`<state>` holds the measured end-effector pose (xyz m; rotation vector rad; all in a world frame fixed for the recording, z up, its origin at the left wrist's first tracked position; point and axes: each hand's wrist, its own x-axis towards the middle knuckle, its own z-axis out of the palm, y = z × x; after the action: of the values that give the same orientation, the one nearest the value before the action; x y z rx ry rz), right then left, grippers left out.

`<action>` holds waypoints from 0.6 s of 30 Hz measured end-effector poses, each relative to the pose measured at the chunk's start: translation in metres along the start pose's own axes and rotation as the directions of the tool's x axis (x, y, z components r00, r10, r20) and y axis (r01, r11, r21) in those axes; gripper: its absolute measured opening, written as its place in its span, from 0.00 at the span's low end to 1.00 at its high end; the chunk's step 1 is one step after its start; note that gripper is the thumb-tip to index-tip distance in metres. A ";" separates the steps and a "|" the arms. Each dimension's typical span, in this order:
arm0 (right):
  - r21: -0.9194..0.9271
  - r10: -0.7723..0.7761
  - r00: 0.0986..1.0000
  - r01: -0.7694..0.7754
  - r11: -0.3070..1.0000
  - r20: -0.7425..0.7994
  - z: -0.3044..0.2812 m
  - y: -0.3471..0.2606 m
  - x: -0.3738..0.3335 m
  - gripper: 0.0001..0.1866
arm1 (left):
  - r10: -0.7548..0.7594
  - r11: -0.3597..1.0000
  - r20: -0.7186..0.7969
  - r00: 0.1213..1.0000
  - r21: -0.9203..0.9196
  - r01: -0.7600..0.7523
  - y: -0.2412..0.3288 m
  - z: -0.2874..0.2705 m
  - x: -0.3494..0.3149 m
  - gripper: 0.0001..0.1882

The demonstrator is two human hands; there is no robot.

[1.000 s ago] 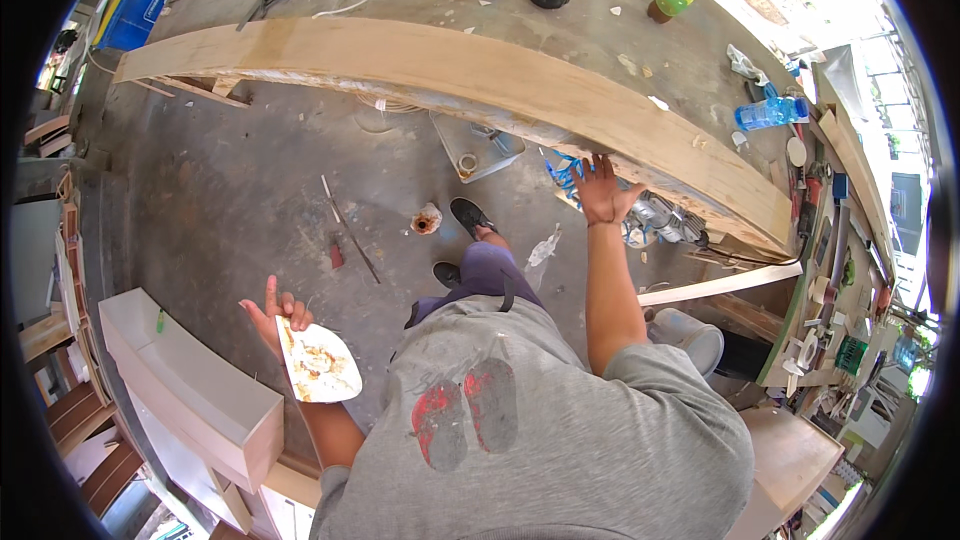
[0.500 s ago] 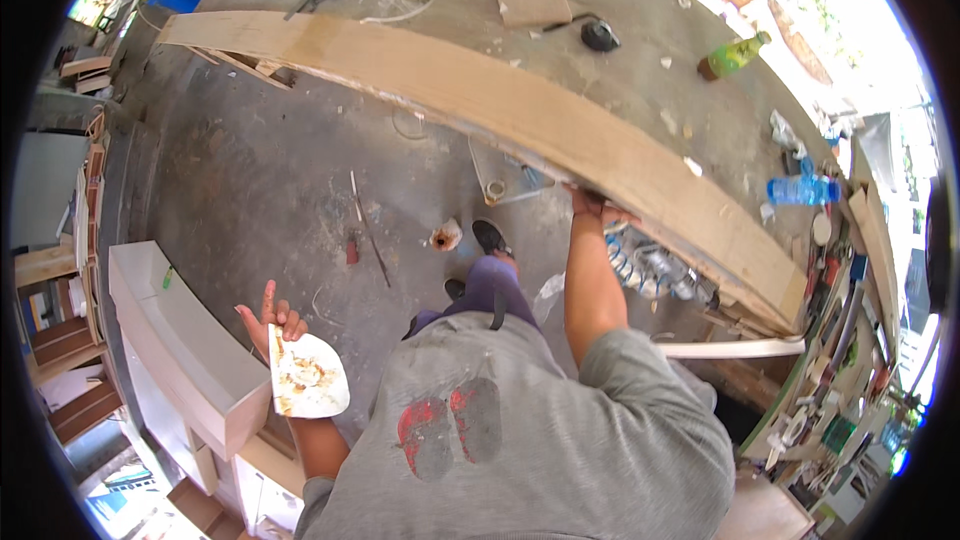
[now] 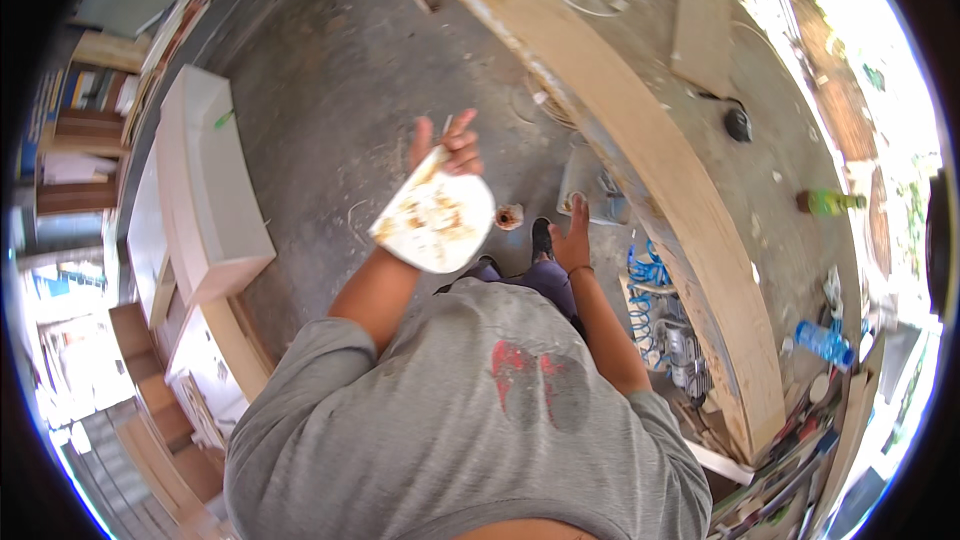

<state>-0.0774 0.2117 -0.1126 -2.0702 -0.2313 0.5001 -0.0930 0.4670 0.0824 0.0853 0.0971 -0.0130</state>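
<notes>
My left hand (image 3: pixel 460 150) is closed around the straight-edged end of a white flat plate (image 3: pixel 440 225) with a rounded far side. Brown paste is smeared across the plate's upper face. Some of that hand's fingers stick out past the edge. My right hand (image 3: pixel 572 240) hangs free with fingers stretched, apart from the long wooden panel (image 3: pixel 690 200) to its right. Just beyond the fingertips lies a clear plastic tray (image 3: pixel 578 180) under the panel's near edge. A small round container (image 3: pixel 509 217) with brown inside stands on the floor between both hands.
A blue coiled hose (image 3: pixel 648 270) and a compressor-like machine (image 3: pixel 685 355) sit beneath the panel. Past the panel lie a green bottle (image 3: pixel 828 202), a blue plastic bottle (image 3: pixel 825 343) and a black tape measure (image 3: pixel 738 124). At left stands a pale box-shaped cabinet (image 3: pixel 205 190).
My right hand has come off the underside of the wooden panel and moved down beside it. My left hand has swung forward and inward with the white plate. The view has turned.
</notes>
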 end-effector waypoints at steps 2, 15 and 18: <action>0.155 -0.415 0.910 0.414 0.897 -0.027 -0.005 -0.079 -0.025 0.52 | 0.045 0.999 -0.036 0.998 -0.013 -0.046 0.004 -0.018 0.005 0.37; 0.446 -0.225 0.946 0.309 0.840 -0.233 -0.116 -0.192 -0.028 0.09 | 0.191 0.904 -0.515 0.836 0.425 0.055 -0.040 -0.035 0.036 0.58; 0.025 -0.347 0.874 0.377 0.926 -0.339 -0.142 -0.162 -0.034 0.12 | 0.238 0.818 -0.667 0.706 0.529 0.225 -0.068 -0.108 0.078 0.59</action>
<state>-0.0401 0.1746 0.0986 -1.9244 -0.3806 -0.0673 -0.0271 0.4080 -0.0376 0.7208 0.8938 -0.0007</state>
